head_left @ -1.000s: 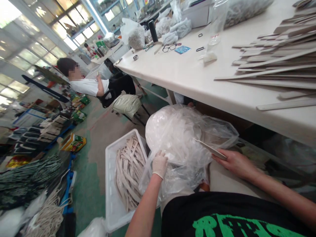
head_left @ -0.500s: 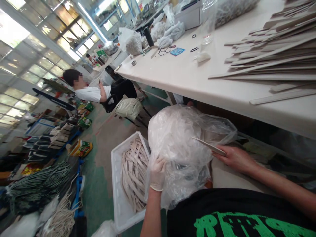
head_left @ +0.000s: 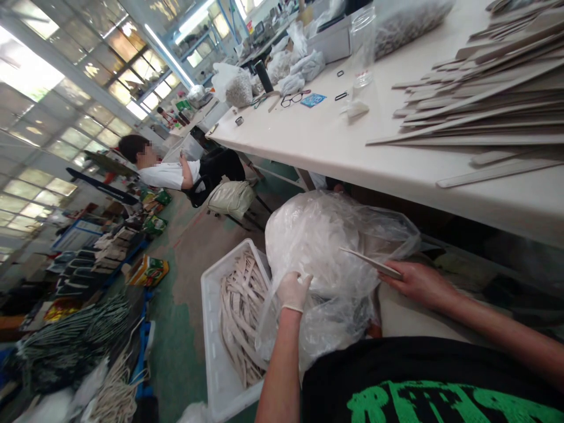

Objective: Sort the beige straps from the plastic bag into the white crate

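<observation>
A large clear plastic bag (head_left: 317, 235) with pale contents bulges in front of my body, below the table edge. My left hand (head_left: 294, 291), in a whitish glove, is at the bag's left side, thumb and fingers curled round its film. To the right, my bare right hand (head_left: 412, 282) grips a thin beige strip (head_left: 368, 259), whose far end points left over the bag. Left of the bag stands a white bin (head_left: 211, 346) holding a tangle of flat beige strips (head_left: 242, 311).
The pale table (head_left: 308, 135) runs across the upper right, bearing stacked beige strips (head_left: 484, 111), eyeglasses (head_left: 292, 99) and a dark bottle (head_left: 263, 76). A seated person (head_left: 163, 174) is beyond a chair with a light green bag (head_left: 231, 198). Bundled cords (head_left: 117, 385) lie lower left.
My left hand has moved up and to the right along the bag, and its film has shifted with it. My right hand stays almost where it was, with the strip. The view has shifted slightly.
</observation>
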`<action>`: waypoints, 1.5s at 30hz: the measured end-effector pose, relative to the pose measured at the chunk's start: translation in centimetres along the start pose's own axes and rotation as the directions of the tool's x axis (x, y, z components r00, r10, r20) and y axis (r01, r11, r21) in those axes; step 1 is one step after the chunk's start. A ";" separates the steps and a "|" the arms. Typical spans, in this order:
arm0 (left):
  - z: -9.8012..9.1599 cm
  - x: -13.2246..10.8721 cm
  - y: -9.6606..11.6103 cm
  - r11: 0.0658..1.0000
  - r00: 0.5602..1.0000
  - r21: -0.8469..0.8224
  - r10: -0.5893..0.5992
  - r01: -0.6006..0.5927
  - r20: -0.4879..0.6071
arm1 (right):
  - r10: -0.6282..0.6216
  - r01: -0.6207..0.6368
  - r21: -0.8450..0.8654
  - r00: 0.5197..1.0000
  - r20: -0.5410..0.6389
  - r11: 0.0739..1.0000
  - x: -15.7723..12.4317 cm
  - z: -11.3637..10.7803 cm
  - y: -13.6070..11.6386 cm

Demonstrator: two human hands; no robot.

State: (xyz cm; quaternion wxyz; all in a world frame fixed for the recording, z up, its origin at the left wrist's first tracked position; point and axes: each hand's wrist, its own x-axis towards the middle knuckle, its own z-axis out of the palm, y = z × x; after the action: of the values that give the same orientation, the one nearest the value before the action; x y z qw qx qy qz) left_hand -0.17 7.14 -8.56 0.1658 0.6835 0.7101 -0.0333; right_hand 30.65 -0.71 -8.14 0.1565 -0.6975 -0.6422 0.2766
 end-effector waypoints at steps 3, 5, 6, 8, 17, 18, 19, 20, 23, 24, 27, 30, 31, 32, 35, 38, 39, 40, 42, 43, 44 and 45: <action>1.1 2.4 0.5 0.992 0.989 -0.032 -0.116 0.119 0.092 | -0.023 0.023 0.007 0.999 0.038 1.000 -0.1 0.0 0.1; 1.3 3.4 0.4 0.983 0.981 -0.095 -0.146 0.158 0.126 | -0.030 0.029 0.023 0.998 0.047 0.999 -0.1 0.0 0.3; 1.3 3.6 0.3 0.975 0.980 -0.146 -0.147 0.167 0.137 | -0.031 0.030 0.034 0.998 0.049 0.999 -0.1 0.0 0.4; 1.0 3.4 0.0 0.944 0.980 -0.285 -0.128 0.169 0.155 | -0.028 0.025 0.055 0.998 0.049 0.998 -0.1 0.0 0.4; -0.3 -7.4 1.3 0.390 0.966 -0.888 -0.012 0.243 0.259 | 0.016 -0.043 0.238 0.993 0.113 0.970 0.7 -0.4 0.0; -0.3 -8.9 1.7 0.238 0.954 -0.928 0.009 0.288 0.298 | 0.026 -0.064 0.274 0.990 0.140 0.960 0.7 -0.6 -0.2; -0.3 -10.3 2.1 0.093 0.942 -0.939 0.037 0.330 0.335 | 0.037 -0.092 0.315 0.984 0.174 0.945 0.8 -0.8 -0.3; -0.3 -11.5 2.5 -0.024 0.930 -0.932 0.073 0.363 0.360 | 0.044 -0.118 0.355 0.977 0.209 0.927 0.7 -1.0 -0.6; -0.6 -13.7 3.7 -0.025 0.921 -0.931 0.157 0.365 0.357 | 0.026 -0.181 0.497 0.953 0.302 0.849 0.3 -1.7 -2.1; -0.8 -14.0 4.1 0.037 0.921 -0.937 0.173 0.347 0.348 | 0.007 -0.195 0.544 0.944 0.329 0.816 0.2 -1.9 -2.8; -1.6 -14.2 4.9 0.180 0.910 -0.934 0.228 0.310 0.346 | -0.053 -0.234 0.629 0.914 0.402 0.741 -0.3 -1.6 -5.2; -2.1 -14.1 5.5 0.279 0.888 -0.920 0.295 0.275 0.354 | -0.077 -0.235 0.593 0.889 0.452 0.771 -0.4 -0.2 -6.9; -2.1 -14.1 5.6 0.324 0.886 -0.913 0.305 0.248 0.349 | -0.081 -0.226 0.575 0.885 0.458 0.786 -0.3 0.3 -7.3; -2.0 -14.1 5.8 0.374 0.888 -0.902 0.307 0.216 0.341 | -0.086 -0.211 0.561 0.886 0.456 0.800 -0.2 0.8 -7.6; -1.3 -14.2 6.5 0.537 0.913 -0.841 0.303 0.072 0.272 | -0.106 -0.152 0.525 0.897 0.429 0.837 0.5 1.8 -8.3; -0.8 -14.2 7.1 0.689 0.927 -0.720 0.318 -0.083 0.198 | -0.097 -0.119 0.464 0.905 0.414 0.878 1.2 2.2 -8.8; -0.8 -14.2 7.2 0.723 0.927 -0.680 0.328 -0.123 0.180 | -0.087 -0.120 0.448 0.905 0.416 0.886 1.3 2.3 -9.0; -0.8 -14.2 7.4 0.746 0.926 -0.647 0.338 -0.155 0.168 | -0.076 -0.127 0.436 0.905 0.419 0.891 1.5 2.5 -9.1; -0.9 -14.2 7.5 0.759 0.922 -0.623 0.355 -0.189 0.152 | -0.064 -0.147 0.436 0.899 0.433 0.888 1.7 2.6 -9.2; -0.9 -14.2 7.4 0.750 0.921 -0.634 0.358 -0.189 0.150 | -0.063 -0.162 0.449 0.893 0.445 0.879 1.8 2.7 -9.2; -0.8 -14.2 7.3 0.731 0.921 -0.661 0.357 -0.172 0.155 | -0.064 -0.178 0.468 0.887 0.457 0.866 1.9 2.7 -9.1; -0.7 -14.1 7.0 0.701 0.922 -0.700 0.349 -0.137 0.169 | -0.066 -0.197 0.491 0.881 0.468 0.848 1.9 2.6 -9.0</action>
State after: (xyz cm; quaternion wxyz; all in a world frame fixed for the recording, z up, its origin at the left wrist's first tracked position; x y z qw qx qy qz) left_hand 6.75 -5.75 -2.67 0.5071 0.6521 0.5434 0.1496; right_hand 21.88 1.98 -5.39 0.1716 -0.5624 -0.5354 0.6064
